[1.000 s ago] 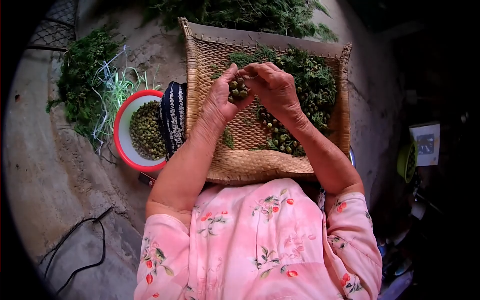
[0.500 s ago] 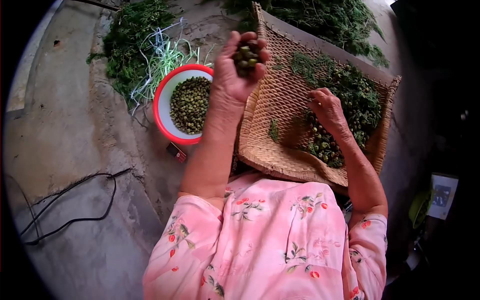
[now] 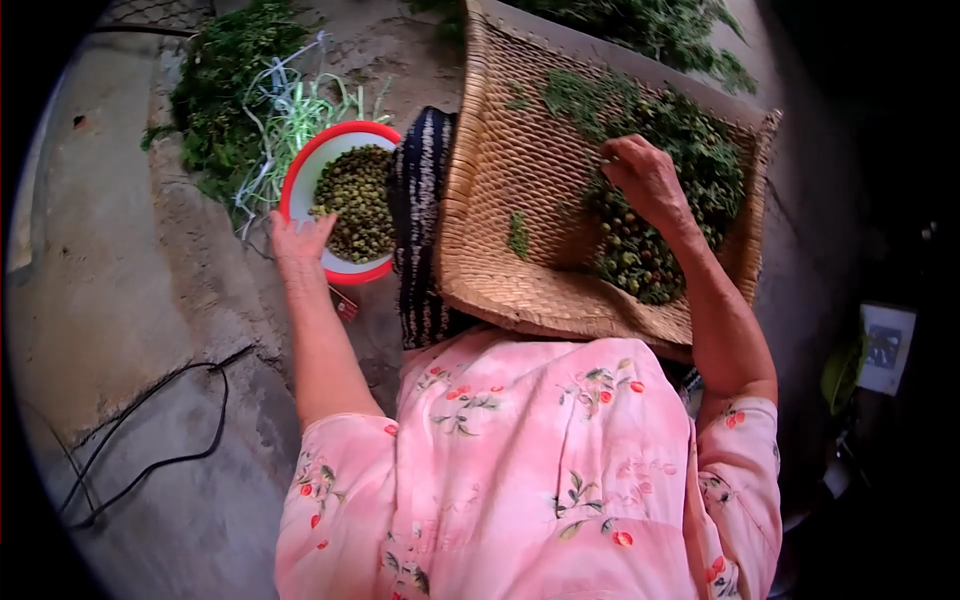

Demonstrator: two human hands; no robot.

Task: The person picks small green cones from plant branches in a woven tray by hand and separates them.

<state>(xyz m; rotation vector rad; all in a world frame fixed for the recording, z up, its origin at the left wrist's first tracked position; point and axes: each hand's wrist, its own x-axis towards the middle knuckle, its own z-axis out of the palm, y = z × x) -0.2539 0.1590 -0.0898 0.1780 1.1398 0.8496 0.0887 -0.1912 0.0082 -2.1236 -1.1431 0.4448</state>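
My left hand (image 3: 300, 243) is at the left side of a white bowl (image 3: 322, 158) with a red rim. Its thumb reaches inside and the other fingers lie at the outer edge, closed around the rim. Many small green-brown fruits (image 3: 358, 195) fill the bowl's bottom. My right hand (image 3: 648, 182) is over the woven basket (image 3: 520, 150), its fingers curled together in a pinch; whatever is in them is hidden. Under and beside it lie feathery green sprigs (image 3: 700, 150) and loose round fruits (image 3: 635, 262).
The basket rests across my lap, beside a dark patterned trouser leg (image 3: 425, 200). Cut green branches (image 3: 225, 90) and pale plastic strips (image 3: 290, 110) lie behind the bowl. More branches (image 3: 660, 40) are beyond the basket. A black cable (image 3: 190, 458) loops over the concrete floor at left.
My left hand, palm up with a handful of fruits before, has moved left and down to the bowl; that handful no longer shows. My right hand stays over the basket. The view has shifted slightly.
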